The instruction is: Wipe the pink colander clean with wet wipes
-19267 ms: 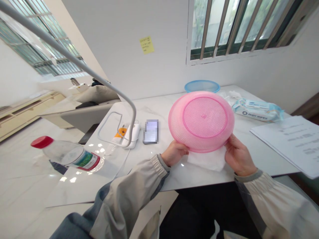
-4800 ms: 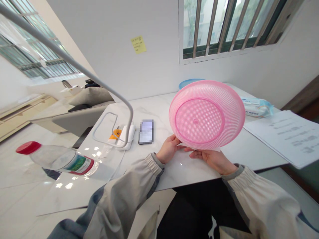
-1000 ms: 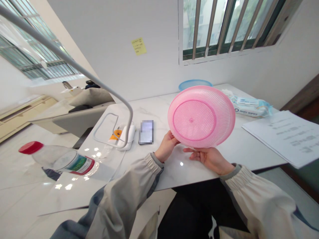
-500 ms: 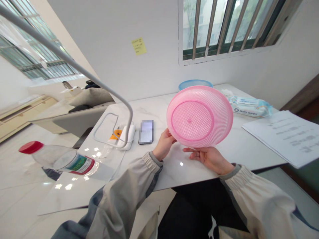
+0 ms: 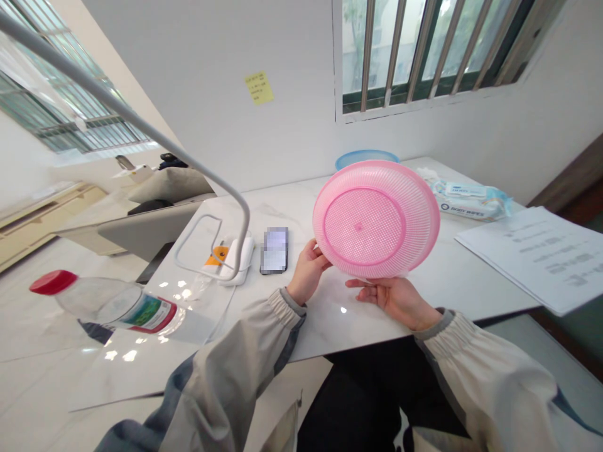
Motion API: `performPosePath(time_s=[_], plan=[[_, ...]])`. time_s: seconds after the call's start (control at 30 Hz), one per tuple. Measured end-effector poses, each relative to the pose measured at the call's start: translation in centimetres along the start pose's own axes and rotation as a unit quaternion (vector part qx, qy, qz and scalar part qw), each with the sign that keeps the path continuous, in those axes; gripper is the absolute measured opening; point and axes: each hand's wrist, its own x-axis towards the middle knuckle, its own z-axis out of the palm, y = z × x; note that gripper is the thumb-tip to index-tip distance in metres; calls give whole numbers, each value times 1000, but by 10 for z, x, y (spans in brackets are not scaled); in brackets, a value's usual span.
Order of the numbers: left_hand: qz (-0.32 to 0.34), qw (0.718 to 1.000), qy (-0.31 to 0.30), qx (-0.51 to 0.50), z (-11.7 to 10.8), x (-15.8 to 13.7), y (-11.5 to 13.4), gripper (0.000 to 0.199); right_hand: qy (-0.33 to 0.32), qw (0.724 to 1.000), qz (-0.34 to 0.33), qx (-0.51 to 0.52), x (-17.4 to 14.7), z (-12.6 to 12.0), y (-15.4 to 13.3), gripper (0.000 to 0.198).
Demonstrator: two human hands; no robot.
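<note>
A round pink plastic mesh basket (image 5: 360,226) is held up tilted above the table, its flat base turned toward me. My left hand (image 5: 308,273) grips its lower left edge, with some of the fingers hidden behind it. Under the bottom edge, my right hand (image 5: 396,300) holds the basket from below, palm up and fingers pointing left. Behind the basket, a blue plastic rim (image 5: 367,158) shows, mostly covered by it.
On the table (image 5: 325,333) lie a phone (image 5: 274,251), a white device (image 5: 238,263) with an orange tag, a wipes pack (image 5: 471,201) and paper sheets (image 5: 541,257). A red-capped bottle (image 5: 117,301) is at left. A grey lamp arm (image 5: 188,157) crosses above.
The view has shifted very slightly. Both hands keep the same hold on the pink basket, which stays almost in the same place and tilt.
</note>
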Motion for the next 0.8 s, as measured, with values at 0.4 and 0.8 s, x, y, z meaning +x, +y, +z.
performPosePath(time_s=[0.4,0.8], plan=[[-70,989,-116,54,7,-9,-5,40,14,1000,-19,7,2,3,1,28],[-22,995,-61,77,1,-2,-12,25,2,999,-36,-11,3,0,3,33]])
